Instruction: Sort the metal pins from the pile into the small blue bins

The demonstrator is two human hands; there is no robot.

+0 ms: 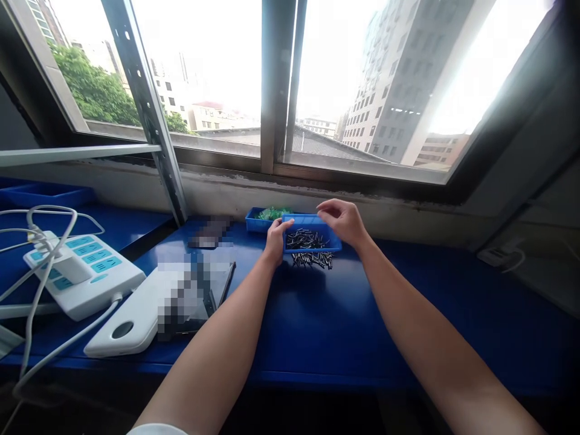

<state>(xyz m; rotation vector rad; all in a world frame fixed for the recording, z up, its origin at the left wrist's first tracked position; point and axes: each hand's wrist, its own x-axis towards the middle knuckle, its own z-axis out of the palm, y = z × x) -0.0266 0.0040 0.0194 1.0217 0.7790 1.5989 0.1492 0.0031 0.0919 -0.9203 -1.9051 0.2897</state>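
A small blue plastic bin (335, 243) holds many thin black pieces (306, 239), too small to name exactly. My left hand (274, 240) grips its left side, with the thumb over the rim. At the far right corner is my right hand (342, 219), its fingers curled closed against the rim; part of the grip is hidden. More of the dark thin pieces (312, 260) lie in a loose pile on the blue tabletop (326, 326), just at the bin's near edge. Behind the bin, to the left, stands another blue bin (256, 224) with green translucent bits (272, 213).
Left on the table are a white power strip (109, 290) with cables, a white power bank (131, 320) and a blurred, dark-edged item (222, 290). A metal shelf post (156, 115) rises before the window. Blue trays (49, 193) sit far left.
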